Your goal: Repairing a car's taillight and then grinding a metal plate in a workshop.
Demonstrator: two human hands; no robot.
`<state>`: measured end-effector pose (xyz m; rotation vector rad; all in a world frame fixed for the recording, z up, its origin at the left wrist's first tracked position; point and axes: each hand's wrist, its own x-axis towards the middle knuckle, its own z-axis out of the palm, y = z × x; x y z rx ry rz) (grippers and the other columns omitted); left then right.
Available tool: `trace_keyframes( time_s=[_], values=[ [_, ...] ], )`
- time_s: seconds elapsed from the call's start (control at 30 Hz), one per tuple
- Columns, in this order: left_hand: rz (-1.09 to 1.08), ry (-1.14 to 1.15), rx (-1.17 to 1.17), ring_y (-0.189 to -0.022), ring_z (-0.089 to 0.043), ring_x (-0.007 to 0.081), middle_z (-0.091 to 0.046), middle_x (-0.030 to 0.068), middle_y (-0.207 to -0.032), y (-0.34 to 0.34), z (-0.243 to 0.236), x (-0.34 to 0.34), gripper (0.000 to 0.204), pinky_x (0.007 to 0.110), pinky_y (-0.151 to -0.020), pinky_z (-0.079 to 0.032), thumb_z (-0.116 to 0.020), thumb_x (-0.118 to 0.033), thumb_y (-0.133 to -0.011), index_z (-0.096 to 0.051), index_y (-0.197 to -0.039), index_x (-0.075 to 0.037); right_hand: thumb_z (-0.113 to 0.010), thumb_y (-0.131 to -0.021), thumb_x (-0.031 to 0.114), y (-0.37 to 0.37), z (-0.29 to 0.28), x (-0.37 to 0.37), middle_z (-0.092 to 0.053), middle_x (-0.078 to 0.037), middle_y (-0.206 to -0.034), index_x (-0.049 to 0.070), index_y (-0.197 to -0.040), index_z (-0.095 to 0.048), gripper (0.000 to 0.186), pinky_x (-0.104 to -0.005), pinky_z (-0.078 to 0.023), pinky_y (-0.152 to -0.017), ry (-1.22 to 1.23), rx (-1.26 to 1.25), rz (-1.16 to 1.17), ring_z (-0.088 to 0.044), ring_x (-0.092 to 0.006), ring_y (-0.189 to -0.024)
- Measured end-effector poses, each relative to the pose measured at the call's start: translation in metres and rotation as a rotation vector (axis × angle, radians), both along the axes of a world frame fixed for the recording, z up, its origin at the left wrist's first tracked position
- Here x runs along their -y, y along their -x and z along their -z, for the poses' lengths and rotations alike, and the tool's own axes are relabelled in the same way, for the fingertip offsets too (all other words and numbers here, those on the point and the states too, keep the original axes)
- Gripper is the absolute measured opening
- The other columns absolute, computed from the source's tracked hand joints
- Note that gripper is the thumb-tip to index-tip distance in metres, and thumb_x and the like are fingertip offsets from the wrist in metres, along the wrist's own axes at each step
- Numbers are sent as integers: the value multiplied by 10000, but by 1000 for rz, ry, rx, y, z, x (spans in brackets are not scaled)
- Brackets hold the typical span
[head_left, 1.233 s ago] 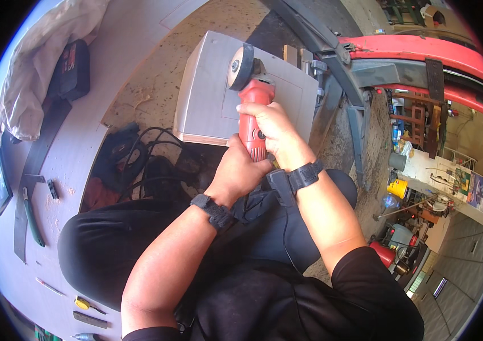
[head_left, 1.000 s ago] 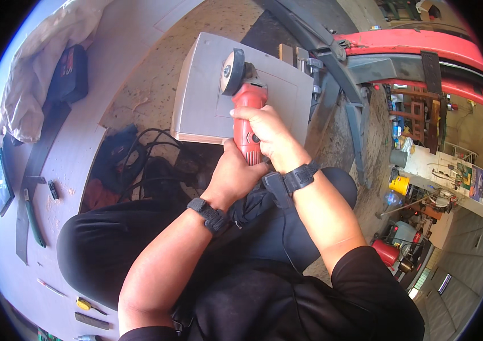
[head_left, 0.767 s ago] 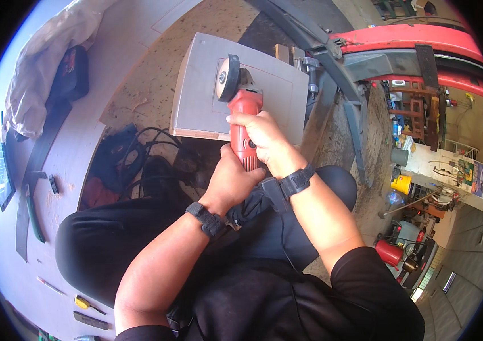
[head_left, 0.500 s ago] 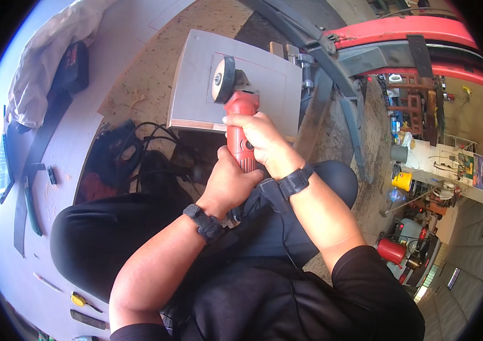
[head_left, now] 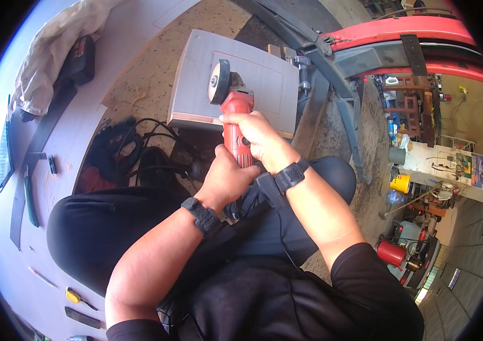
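A red angle grinder (head_left: 234, 132) is held in both my hands, its round disc (head_left: 218, 82) pointing away from me and standing on edge over a grey board (head_left: 275, 74). My left hand (head_left: 224, 179) wraps the rear end of the body. Farther forward, my right hand (head_left: 258, 136) grips it behind the head, thumb across the top. The board has a thin red outline drawn on its top and a raw wooden edge facing me. Whether the disc touches the board I cannot tell.
To the left, a pale worktop (head_left: 3, 238) carries a crumpled cloth (head_left: 59, 45), a dark square (head_left: 40, 136), a utility knife (head_left: 72, 295) and a pencil. A corded tool (head_left: 111, 148) lies below it. Grey and red metal beams (head_left: 400, 31) stand at far right.
The view has shifted a little. The grinder stays in both hands over the board, its disc slightly lower and farther left in the picture.
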<state>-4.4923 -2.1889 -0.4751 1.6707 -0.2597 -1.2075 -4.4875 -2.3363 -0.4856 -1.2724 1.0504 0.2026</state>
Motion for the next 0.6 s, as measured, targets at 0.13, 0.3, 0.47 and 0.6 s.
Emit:
trace_keyframes(
  time_s=[0.13,0.3,0.47,0.6],
  values=[
    [-15,21,-16,-1019,-688,365,-650,297,-1086,0,5,1,748,386,-883,-545,-788,-257,-768,-371,-1231,157,-801,-795,188,-1,3,2,-628,-68,-786,41,-969,-622,289,-351,-543,-607,-6,-5,-15,-627,-185,-667],
    [-14,18,-35,-986,-697,355,-655,289,-1066,-2,5,1,746,380,-860,-553,-790,-253,-768,-371,-1227,159,-791,-804,191,-2,5,3,-644,-91,-788,31,-982,-623,293,-361,-556,-615,15,-46,-17,-641,-202,-667],
    [-12,20,-36,-971,-703,351,-659,286,-1050,-3,2,1,741,377,-842,-559,-793,-247,-766,-372,-1224,156,-784,-810,187,-2,4,2,-652,-102,-789,19,-975,-624,285,-368,-564,-618,20,-37,-16,-652,-210,-672],
    [-12,12,-61,-985,-701,351,-658,293,-1059,-2,4,1,748,377,-852,-556,-793,-248,-769,-368,-1230,159,-807,-761,157,-3,-1,-3,-602,-39,-760,68,-916,-639,245,-348,-504,-589,6,-24,21,-576,-160,-632]
  ],
)
